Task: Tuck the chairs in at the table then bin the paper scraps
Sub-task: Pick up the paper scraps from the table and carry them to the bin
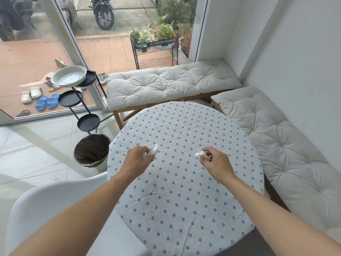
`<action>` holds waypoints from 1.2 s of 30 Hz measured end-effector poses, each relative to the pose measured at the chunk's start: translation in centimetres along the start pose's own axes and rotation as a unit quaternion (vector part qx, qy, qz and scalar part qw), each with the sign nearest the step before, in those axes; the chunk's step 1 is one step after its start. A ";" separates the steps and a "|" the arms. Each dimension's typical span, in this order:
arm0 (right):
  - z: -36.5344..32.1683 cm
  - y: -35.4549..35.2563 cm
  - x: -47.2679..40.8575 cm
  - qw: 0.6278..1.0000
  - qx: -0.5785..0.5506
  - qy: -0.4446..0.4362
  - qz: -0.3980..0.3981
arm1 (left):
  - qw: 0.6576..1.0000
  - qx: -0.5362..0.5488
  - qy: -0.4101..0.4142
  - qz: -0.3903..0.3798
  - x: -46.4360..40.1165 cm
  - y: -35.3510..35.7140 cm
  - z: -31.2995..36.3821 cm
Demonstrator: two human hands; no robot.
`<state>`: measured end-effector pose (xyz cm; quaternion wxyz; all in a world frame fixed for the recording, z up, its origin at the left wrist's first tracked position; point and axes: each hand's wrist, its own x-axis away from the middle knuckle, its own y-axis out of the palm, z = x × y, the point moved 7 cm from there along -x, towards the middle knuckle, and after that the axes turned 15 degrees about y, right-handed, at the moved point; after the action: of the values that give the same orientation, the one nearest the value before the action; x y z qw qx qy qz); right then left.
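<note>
Both arms reach over a round table covered in a white cloth with small blue flowers. My left hand is closed around a crumpled white paper scrap that sticks out past the fingers. My right hand pinches another white paper scrap at the fingertips. Both hands hover just above the middle of the tabletop. A white moulded chair stands at the table's near left edge, its seat partly under the table. A round bin with a dark liner stands open on the floor left of the table.
Cushioned benches run along the far and right sides of the table. A black tiered plant stand with a pale dish stands behind the bin by the glass door. Outside are sandals, a plant rack and motorbikes.
</note>
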<state>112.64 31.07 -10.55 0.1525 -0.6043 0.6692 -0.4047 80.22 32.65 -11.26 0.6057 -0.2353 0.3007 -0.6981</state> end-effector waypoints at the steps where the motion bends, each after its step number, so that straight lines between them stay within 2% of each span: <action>1: -0.8 0.1 1.2 1.000 -0.006 -0.008 -0.007 | 1.000 0.008 -0.006 0.010 1.1 -0.9 0.4; 10: -6.9 0.9 14.6 0.998 -0.018 -0.040 -0.040 | 0.998 0.021 -0.015 0.055 13.3 -9.9 3.4; 17: -12.1 4.5 21.7 0.998 -0.021 -0.043 -0.051 | 0.997 -0.005 -0.025 0.074 20.2 -18.1 0.9; 24: -20.6 10.9 25.4 0.998 -0.023 -0.037 -0.034 | 0.997 -0.010 -0.012 0.071 22.6 -26.9 -5.6; 32: -30.7 19.5 25.9 0.999 -0.036 -0.022 0.007 | 0.999 0.012 -0.005 0.035 20.9 -35.5 -14.6; 36: -34.5 22.9 25.1 0.999 -0.042 -0.005 -0.004 | 0.999 0.033 -0.021 0.018 19.0 -38.7 -18.1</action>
<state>67.44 18.66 1.59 0.1291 -0.6152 0.6821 -0.3736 37.45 19.66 2.56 0.6315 -0.2243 0.2691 -0.6917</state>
